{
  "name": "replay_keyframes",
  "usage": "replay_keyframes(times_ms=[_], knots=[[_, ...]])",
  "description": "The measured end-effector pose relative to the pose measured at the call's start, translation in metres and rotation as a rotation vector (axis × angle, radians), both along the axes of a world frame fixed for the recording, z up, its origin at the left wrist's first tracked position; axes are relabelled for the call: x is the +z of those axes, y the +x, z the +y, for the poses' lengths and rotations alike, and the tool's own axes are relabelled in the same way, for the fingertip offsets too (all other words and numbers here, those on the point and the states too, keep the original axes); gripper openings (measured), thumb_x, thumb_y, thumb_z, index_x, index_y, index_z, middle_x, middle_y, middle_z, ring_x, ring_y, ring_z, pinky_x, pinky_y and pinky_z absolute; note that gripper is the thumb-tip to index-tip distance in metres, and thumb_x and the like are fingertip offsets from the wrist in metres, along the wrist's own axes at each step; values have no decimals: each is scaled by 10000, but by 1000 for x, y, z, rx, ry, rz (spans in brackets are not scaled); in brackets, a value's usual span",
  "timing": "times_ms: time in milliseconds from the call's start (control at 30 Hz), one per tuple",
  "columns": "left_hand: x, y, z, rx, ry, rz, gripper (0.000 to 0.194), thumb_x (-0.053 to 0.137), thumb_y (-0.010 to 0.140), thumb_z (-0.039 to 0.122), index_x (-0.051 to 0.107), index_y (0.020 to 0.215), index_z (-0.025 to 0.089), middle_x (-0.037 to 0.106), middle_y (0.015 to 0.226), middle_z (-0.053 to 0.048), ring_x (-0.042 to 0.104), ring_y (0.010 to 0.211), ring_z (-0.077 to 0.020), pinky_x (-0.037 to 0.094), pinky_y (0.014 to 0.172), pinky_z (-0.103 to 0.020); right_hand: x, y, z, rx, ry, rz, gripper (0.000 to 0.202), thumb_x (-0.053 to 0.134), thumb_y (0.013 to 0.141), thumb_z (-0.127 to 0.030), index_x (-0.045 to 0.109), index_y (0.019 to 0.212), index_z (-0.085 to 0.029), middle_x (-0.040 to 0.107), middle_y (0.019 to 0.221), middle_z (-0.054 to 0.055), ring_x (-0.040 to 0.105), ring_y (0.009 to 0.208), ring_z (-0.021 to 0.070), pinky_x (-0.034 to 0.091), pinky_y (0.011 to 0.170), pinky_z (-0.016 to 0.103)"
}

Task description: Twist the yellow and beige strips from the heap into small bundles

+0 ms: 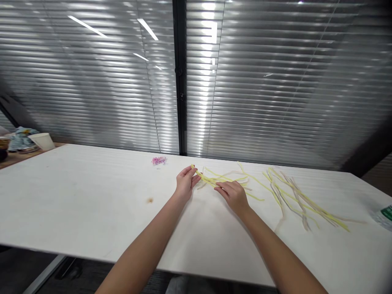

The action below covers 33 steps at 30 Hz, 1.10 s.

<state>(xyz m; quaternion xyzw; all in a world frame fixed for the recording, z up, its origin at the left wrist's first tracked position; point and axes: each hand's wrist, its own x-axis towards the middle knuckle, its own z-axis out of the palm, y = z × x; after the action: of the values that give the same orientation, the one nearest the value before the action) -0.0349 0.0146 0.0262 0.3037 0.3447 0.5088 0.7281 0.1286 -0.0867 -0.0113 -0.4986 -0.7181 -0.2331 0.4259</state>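
Left hand (186,182) is pinching the near-left ends of a small bundle of yellow strands (225,179) between thumb and fingertips. Right hand (233,194) is resting flat on the same bundle, fingers together and pressing it to the white table (76,204); it is not gripping. The 2 hands are sitting close together but not touching.

Bundle is lying at table centre, toward the far edge. Long axis is running left to right, tilting slightly toward the near side on the right; the gathered ends are pointing left into the left hand, the free ends fanning right.

Risk, as judged: strands are thin and uneven, so 1 or 2 could be slipping out of the pinch, or tangling with the loose pile (301,198) just beside on the right.

Pink cluster (159,160) is lying apart, far left of the hands.
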Motion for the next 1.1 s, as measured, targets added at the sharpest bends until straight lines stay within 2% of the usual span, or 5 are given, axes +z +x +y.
replay_keyframes(times_ms=[367, 533, 700, 867, 1100], knots=[[5, -2, -6, -69, 38, 57, 222, 699, 730, 170, 661, 946, 137, 640, 884, -44, 638, 663, -85, 527, 612, -181, -1, 0, 0, -27, -42, 56, 119, 550, 897, -213, 632, 829, -160, 669, 745, 20, 586, 661, 117, 372, 640, 270], [4, -4, -6, -163, 143, 159, 294, 745, 690, 243, 693, 957, 130, 650, 872, -54, 636, 701, -109, 532, 715, -237, -2, 0, 0, -7, -79, 164, 114, 525, 907, -220, 616, 864, -167, 656, 778, 28, 570, 694, 118, 407, 658, 258], [-4, 0, -9, -336, 344, 314, 343, 778, 641, 324, 728, 908, 116, 668, 843, -84, 597, 701, -120, 509, 729, -257, 1, 0, -1, 21, -82, 219, 107, 508, 914, -214, 607, 916, -175, 657, 830, 37, 590, 760, 133, 436, 683, 263], [-12, 5, -19, -555, 492, 331, 272, 714, 712, 349, 744, 884, 140, 638, 765, -67, 516, 648, -100, 450, 631, -215, 1, -1, -1, 40, -71, 217, 118, 513, 914, -244, 612, 908, -180, 656, 803, 35, 595, 736, 137, 439, 666, 268], [-6, 6, -32, -652, 471, 280, 297, 695, 730, 383, 737, 860, 120, 552, 660, -35, 434, 601, -70, 371, 572, -184, 2, -1, -2, 19, -39, 193, 93, 541, 904, -240, 607, 876, -180, 654, 781, 17, 580, 711, 122, 411, 667, 267]])
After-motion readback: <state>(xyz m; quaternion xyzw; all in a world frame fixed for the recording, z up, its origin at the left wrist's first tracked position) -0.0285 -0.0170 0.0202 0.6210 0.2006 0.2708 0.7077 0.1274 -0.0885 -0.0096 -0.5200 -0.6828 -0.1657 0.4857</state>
